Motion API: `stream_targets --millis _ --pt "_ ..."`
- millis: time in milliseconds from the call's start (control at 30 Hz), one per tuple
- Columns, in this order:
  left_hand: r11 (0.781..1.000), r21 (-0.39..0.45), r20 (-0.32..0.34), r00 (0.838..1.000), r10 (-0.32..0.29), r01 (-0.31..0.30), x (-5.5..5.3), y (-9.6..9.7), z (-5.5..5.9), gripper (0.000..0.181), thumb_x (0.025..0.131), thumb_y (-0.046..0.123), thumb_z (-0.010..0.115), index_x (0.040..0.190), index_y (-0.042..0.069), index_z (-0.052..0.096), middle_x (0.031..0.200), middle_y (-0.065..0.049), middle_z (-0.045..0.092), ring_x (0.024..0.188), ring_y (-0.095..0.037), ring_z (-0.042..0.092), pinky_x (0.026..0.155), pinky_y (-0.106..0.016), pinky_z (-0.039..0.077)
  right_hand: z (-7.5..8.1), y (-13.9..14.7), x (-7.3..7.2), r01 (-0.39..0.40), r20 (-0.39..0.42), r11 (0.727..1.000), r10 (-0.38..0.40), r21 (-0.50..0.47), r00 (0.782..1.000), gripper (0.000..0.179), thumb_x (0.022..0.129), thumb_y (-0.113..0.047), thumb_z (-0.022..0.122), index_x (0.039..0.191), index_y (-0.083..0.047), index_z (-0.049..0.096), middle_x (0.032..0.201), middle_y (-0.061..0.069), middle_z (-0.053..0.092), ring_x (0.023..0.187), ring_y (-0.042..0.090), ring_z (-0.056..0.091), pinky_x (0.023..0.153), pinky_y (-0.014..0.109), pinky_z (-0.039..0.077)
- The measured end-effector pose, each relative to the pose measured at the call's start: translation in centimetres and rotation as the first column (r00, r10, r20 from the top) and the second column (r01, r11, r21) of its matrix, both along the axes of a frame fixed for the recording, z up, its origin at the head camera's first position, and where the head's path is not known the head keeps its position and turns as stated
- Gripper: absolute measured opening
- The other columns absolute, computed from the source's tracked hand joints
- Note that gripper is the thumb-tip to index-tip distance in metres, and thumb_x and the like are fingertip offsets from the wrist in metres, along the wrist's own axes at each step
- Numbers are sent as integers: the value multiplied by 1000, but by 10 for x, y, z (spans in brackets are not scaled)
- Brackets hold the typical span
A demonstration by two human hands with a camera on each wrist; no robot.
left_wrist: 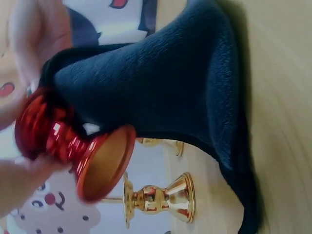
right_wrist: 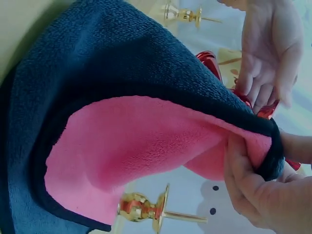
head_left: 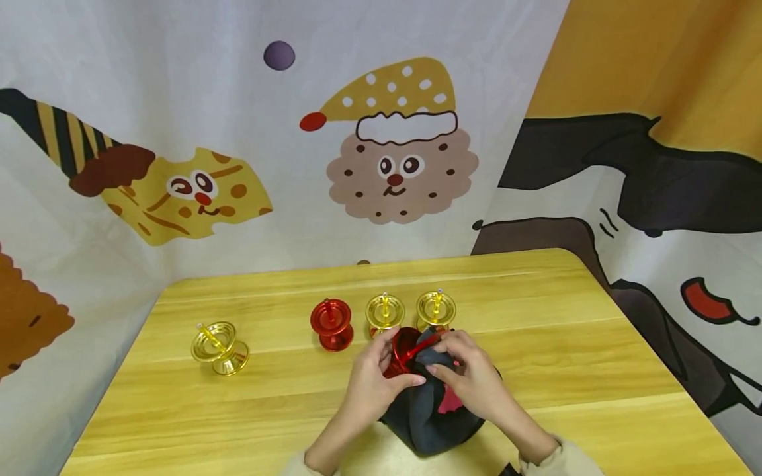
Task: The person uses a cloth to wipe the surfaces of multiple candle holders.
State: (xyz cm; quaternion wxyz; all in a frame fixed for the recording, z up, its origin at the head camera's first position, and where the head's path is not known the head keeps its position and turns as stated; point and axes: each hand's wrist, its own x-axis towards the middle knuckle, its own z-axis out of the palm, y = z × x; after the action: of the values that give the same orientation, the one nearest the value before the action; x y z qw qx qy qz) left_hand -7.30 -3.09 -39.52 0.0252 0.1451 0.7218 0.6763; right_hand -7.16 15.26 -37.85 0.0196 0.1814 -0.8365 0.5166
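Note:
My left hand (head_left: 372,380) grips a shiny red candle holder (head_left: 407,347), tilted, with its dish towards my right hand. The left wrist view shows the holder's flared base (left_wrist: 107,163), gold-coloured inside. With my right hand (head_left: 476,383) I pinch an edge of a dark blue-grey cloth (head_left: 417,416) at the holder's dish, where a red spike (head_left: 421,345) stands up. The cloth hangs down from my fingers to the tabletop; its pink underside (right_wrist: 131,141) faces the right wrist camera.
On the wood-grain table (head_left: 286,416) stand another red candle holder (head_left: 332,324) and two gold ones, one (head_left: 385,311) beside the other (head_left: 436,309), just beyond my hands. A third gold holder (head_left: 221,347) stands at the left. A printed curtain (head_left: 238,106) hangs behind the table.

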Motion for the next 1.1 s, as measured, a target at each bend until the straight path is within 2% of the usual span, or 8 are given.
stream_targets --millis 200,333,533,633,733,867,933,1100 --pt "997 55 83 994 -64 60 -3 -10 4 55 77 6 72 125 -5 47 121 -20 54 109 -29 53 92 -32 43 2 7 -7 -1 -3 998 1 -68 1000 19 74 11 67 87 -3 64 105 15 53 97 28 53 72 24 52" --pt "997 39 125 990 -71 67 -6 -10 5 66 70 6 78 127 -3 45 117 -14 54 106 -25 53 93 -30 42 7 10 -11 -65 -51 995 61 -73 997 21 75 11 66 92 -2 65 110 17 53 96 28 55 75 23 51" --pt "986 79 164 974 -155 143 -5 -9 1 74 70 3 78 133 -1 40 123 -15 50 109 -27 52 90 -31 45 11 9 -13 -101 -47 993 98 -58 994 23 78 8 66 97 -3 66 114 17 53 99 31 55 73 26 52" --pt "994 55 153 983 -105 97 -4 -7 -1 73 70 5 79 131 0 40 121 -15 53 107 -26 54 90 -30 45 10 5 -11 -75 -47 996 73 -47 996 22 77 6 68 96 -3 66 110 15 53 94 28 57 71 26 52" --pt "999 -39 72 997 18 -16 -3 -2 -3 74 68 10 81 129 -2 40 117 -14 56 104 -25 55 86 -30 47 8 -2 -5 -13 -70 1000 14 14 997 21 76 3 70 94 -7 65 104 10 53 85 22 56 66 25 51" --pt "989 -101 -23 994 108 -110 -2 5 -5 75 66 10 82 126 -5 39 113 -16 57 102 -26 56 84 -31 48 6 -11 3 69 -113 993 -58 97 992 21 76 0 72 93 -10 64 99 6 50 78 16 53 58 23 48" --pt "992 -94 -12 996 88 -88 -2 4 -5 74 67 9 81 126 -4 39 114 -15 57 103 -25 55 86 -31 47 5 -10 3 77 -129 992 -64 98 990 22 75 2 72 92 -9 64 100 7 50 76 16 52 56 22 46" --pt "998 3 112 991 -70 70 0 -2 -3 72 70 7 79 128 -1 39 117 -13 54 102 -24 56 87 -30 46 5 0 -6 33 -113 998 -27 45 993 25 73 9 69 94 -4 66 104 10 54 83 20 55 59 22 48"
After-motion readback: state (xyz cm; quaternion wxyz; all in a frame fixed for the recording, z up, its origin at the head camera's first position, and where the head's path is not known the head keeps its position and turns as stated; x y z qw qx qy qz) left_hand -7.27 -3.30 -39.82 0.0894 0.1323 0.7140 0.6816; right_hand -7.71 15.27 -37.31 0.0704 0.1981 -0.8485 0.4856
